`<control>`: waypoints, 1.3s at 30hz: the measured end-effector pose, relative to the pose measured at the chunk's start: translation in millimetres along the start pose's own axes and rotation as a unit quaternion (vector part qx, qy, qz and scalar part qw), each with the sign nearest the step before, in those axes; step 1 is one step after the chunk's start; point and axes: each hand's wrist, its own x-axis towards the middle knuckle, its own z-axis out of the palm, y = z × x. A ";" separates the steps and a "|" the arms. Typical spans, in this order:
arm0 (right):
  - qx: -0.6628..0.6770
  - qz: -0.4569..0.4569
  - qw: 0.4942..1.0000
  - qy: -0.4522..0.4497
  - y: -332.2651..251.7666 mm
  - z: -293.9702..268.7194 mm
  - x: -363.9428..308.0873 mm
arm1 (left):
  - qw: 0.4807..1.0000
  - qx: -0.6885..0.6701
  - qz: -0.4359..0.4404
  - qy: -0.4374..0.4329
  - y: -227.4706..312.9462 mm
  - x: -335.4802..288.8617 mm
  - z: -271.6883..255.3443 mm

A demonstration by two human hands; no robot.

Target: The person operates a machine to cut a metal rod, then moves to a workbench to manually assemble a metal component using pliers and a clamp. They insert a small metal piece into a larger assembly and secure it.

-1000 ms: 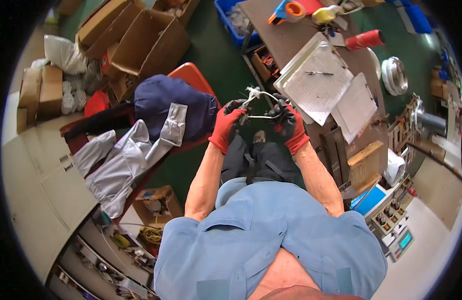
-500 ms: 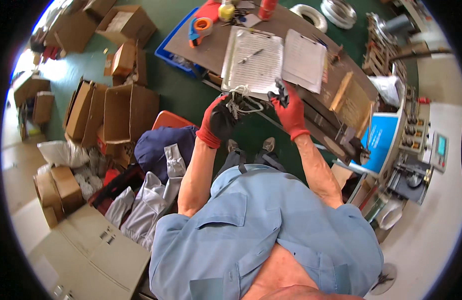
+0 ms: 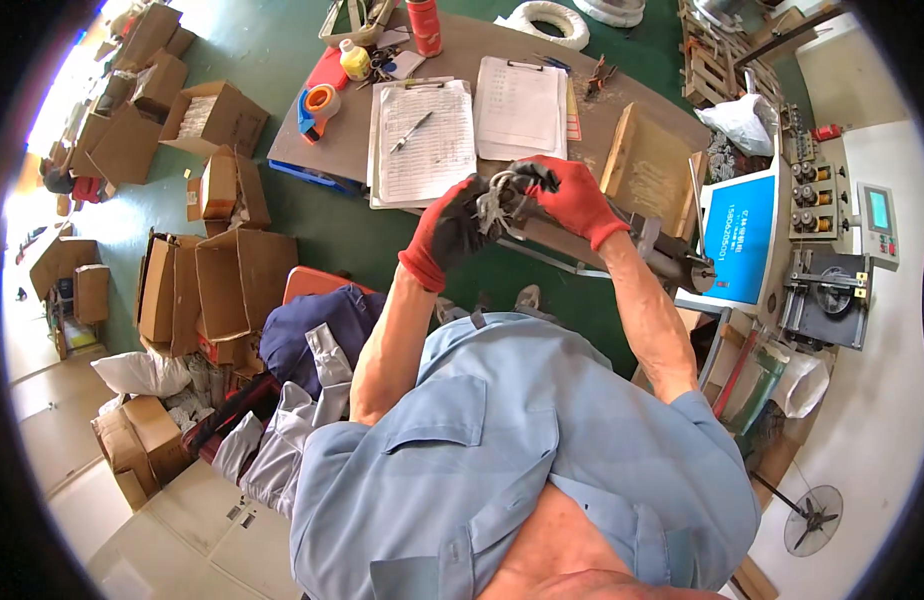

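My left hand [image 3: 450, 232], in a red glove with a dark coated palm, is closed around a tangled bundle of greyish-white loops [image 3: 495, 207]. They look like wire or cord; the exact kind cannot be made out. From the other side my right hand [image 3: 574, 198], gloved the same way, pinches at the upper right of the bundle with its dark fingertips. Both hands hover in front of the table's near edge. Just beyond them lie a clipboard [image 3: 422, 160] with a lined sheet, a pen [image 3: 411, 132] on that sheet, and a second clipboard [image 3: 520, 110].
A wooden tray [image 3: 642, 150] sits on the table's right part, near a machine with a blue panel [image 3: 737, 235]. An orange tape roll [image 3: 322, 101] and a yellow-capped bottle [image 3: 355, 62] are at the left. Cardboard boxes [image 3: 237, 285] and a chair with clothing [image 3: 317, 325] stand left.
My right hand has come left onto the bundle, having been apart from it. The loops now sit gathered between both hands. The whole view has shifted, with the table appearing further left.
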 end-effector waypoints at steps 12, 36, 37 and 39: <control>0.021 0.071 0.985 0.158 94.9 -115.9 -66.1 | 0.950 0.302 0.072 0.032 -108.0 85.5 76.1; 0.007 0.149 0.954 0.258 121.4 -176.5 -134.6 | 0.938 0.347 -0.001 0.007 -175.6 199.1 132.7; 0.042 0.163 0.956 0.239 126.3 -176.9 -131.8 | 0.934 0.358 0.005 -0.001 -173.0 202.6 135.8; -0.039 0.162 0.952 0.256 122.7 -172.6 -125.4 | 0.941 0.338 -0.013 -0.008 -166.4 211.0 139.2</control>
